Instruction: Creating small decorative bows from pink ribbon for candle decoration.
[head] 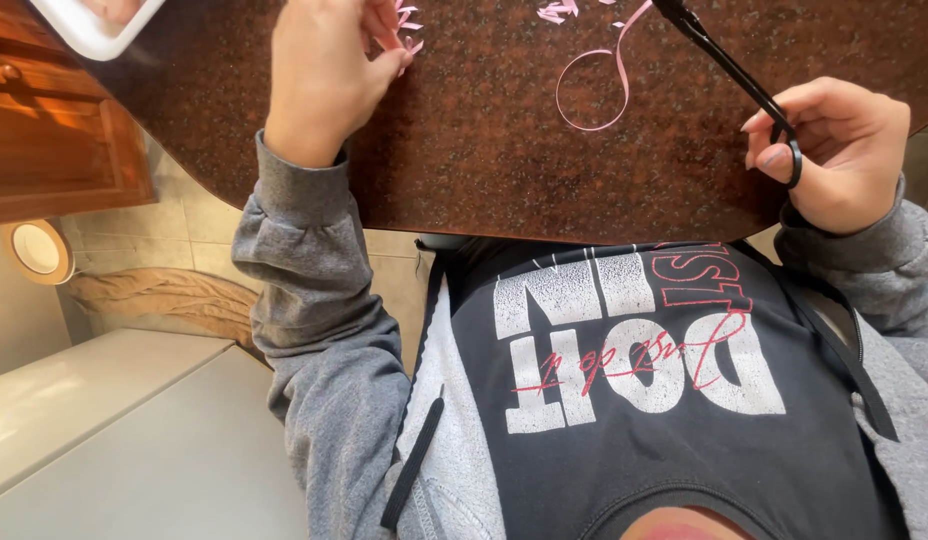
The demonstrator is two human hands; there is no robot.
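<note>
My left hand [324,70] rests on the dark brown speckled countertop [484,170], its fingertips pinched on small pink ribbon snippets [409,35]. My right hand [834,150] holds black scissors [729,65] with a finger through a handle loop; the blades point up and left and look closed. A long pink ribbon [594,95] lies curled in a loop on the counter between my hands, just left of the blades. More pink snippets [559,12] lie at the top edge. I wear a grey hooded jacket over a black printed shirt.
A white tray corner [94,30] sits at the counter's top left. A wooden cabinet with drawers [54,130] stands to the left, over a tiled floor. A white appliance top [114,430] fills the lower left, with a beige cloth [164,295] beside it.
</note>
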